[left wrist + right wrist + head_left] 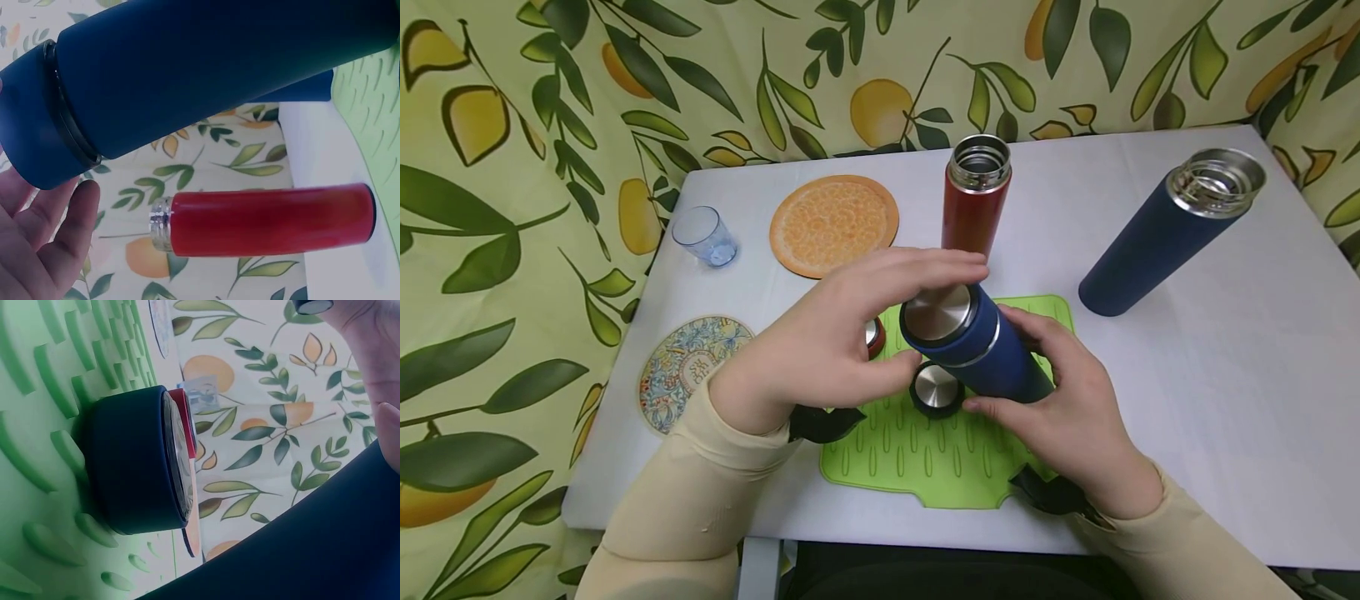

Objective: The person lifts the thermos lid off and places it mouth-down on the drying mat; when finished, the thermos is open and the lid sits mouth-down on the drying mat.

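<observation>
My right hand grips a dark blue thermos bottle low on its body, thumb on the near side, fingers on the far side. The bottle tilts up and left over the mat, wearing a blue cap with a steel top. Around that cap is my left hand, its fingers stretched over the far edge and its thumb by the near edge. The left wrist view shows those fingers spread beside the cap. A loose blue cap sits on the green mat, with a red cap behind it.
A capless red thermos stands behind the mat; a capless blue one stands at the right. On the left are a blue glass, an orange round mat and a patterned coaster. A leaf-print cloth hangs behind the table.
</observation>
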`<state>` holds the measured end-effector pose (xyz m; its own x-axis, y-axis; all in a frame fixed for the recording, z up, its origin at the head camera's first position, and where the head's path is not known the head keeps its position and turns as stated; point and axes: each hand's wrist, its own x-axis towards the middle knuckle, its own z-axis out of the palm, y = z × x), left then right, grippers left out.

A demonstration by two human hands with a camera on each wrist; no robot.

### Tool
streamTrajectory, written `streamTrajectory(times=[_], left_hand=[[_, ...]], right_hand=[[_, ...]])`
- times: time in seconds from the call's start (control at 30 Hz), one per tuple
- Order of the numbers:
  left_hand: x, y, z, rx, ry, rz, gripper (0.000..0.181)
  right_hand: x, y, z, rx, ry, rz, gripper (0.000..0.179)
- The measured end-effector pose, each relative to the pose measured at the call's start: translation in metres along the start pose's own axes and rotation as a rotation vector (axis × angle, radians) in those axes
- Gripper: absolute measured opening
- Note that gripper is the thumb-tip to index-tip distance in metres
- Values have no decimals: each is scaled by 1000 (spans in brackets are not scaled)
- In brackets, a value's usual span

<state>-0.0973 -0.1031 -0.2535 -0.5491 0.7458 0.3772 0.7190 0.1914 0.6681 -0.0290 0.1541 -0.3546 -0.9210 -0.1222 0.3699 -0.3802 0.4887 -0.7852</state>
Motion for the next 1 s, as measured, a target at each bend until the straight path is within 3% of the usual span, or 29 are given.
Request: streamTrajectory(times=[0.2,0.4,0.53,0.8,1.0], left_hand=[[1,0,1,-17,35,-12,64],[2,0,4,79,100,-55,73],[-1,-1,3,60,60,-42,75],[-1,-2,0,-2,-45,88,73],[1,0,2,42,-25,57,62]], right_hand=[[-1,0,1,-13,9,-14,110],[-2,2,2,-6,24,-39,107],[-2,2,2,-3,32,-48,107],[-1,3,1,-4,33,-52,107],[-2,4,2,-4,32,-61,105]])
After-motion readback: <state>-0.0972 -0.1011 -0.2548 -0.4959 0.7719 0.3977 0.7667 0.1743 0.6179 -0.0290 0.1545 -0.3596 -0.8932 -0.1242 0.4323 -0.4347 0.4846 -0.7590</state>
